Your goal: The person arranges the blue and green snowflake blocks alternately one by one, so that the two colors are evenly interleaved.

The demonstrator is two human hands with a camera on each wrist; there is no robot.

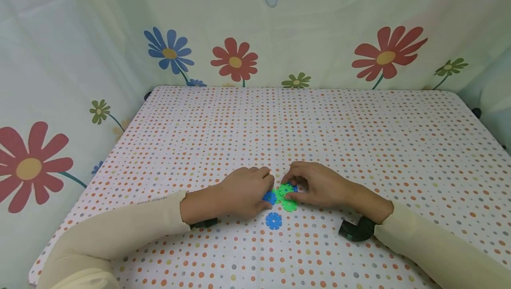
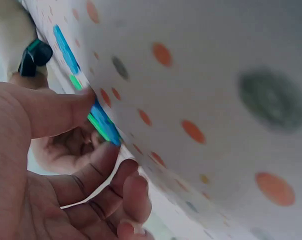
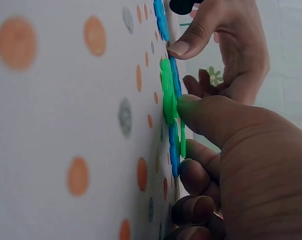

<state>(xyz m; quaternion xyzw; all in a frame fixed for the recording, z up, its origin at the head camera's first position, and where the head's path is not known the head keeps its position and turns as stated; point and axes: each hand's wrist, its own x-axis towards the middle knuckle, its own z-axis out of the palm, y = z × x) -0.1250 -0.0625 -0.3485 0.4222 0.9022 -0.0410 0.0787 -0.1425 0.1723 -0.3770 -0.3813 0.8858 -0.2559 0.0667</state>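
Notched plastic discs, the flower-shaped snap-together kind, lie in a cluster between the two hands. My left hand (image 1: 248, 191) pinches a blue disc (image 2: 102, 120) between thumb and index finger at the cluster's left side. From the right, my right hand (image 1: 319, 185) pinches a green disc (image 1: 285, 189) on top, its thumb on the near edge and fingers at the far edge. Another green disc (image 1: 289, 205) sits below the right thumb. Part of a second blue disc (image 3: 173, 150) shows under the upper green one. Discs overlap, and fingers hide some edges.
A loose blue disc (image 1: 273, 221) lies flat on the table, just nearer than the cluster. The table (image 1: 255, 125) has a white dotted cover. A flower-printed curtain (image 1: 319, 23) hangs behind and to the left. Dark wrist cameras (image 1: 357, 229) are strapped under both wrists.
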